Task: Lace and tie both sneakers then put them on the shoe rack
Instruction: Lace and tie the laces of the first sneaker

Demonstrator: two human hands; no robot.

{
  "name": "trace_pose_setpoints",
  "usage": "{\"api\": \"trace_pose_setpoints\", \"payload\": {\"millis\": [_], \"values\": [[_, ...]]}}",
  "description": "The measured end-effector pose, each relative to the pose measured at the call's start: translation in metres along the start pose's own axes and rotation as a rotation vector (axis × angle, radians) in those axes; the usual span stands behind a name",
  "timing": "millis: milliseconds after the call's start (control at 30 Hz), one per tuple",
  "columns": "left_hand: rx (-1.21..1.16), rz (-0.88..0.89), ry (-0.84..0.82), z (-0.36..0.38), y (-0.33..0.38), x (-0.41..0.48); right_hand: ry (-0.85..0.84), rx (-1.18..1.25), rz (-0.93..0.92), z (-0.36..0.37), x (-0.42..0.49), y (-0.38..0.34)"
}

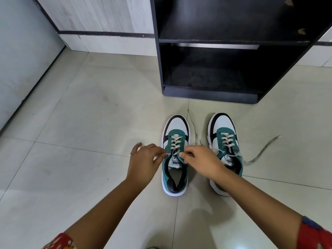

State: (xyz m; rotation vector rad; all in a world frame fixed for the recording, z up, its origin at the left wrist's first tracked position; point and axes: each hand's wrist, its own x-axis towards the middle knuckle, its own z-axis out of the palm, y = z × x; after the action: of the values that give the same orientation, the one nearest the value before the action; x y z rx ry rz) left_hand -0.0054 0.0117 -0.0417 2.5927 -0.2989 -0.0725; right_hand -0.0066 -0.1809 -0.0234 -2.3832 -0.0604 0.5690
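Two teal, white and black sneakers stand side by side on the floor, toes toward the rack. At the left sneaker (175,159), my left hand (143,162) pinches the lace at the top left eyelet. My right hand (199,160) pinches the other side of the same cream lace (175,142), just above the tongue. The right sneaker (224,141) is laced partway; its loose lace end (264,150) trails across the floor to the right. Another thin lace end (193,123) lies between the shoes. The black shoe rack (224,72) stands just beyond them, its shelves bare.
Pale floor tiles (80,123) stretch to the left and in front. A grey wall panel (21,60) runs along the left side, and a light wood-grain wall (98,18) stands behind. My forearm partly covers the right sneaker's heel.
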Motion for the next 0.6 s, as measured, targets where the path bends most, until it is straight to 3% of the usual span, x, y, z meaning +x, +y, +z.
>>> {"api": "trace_pose_setpoints", "payload": {"millis": [133,600], "values": [[-0.038,-0.082,0.037,-0.004,-0.009,0.000,0.042,0.225,0.110,-0.007,-0.003,0.007],[-0.114,-0.213,-0.034,-0.001,-0.020,-0.012,0.120,0.125,0.087,0.003,-0.015,0.019]]}}
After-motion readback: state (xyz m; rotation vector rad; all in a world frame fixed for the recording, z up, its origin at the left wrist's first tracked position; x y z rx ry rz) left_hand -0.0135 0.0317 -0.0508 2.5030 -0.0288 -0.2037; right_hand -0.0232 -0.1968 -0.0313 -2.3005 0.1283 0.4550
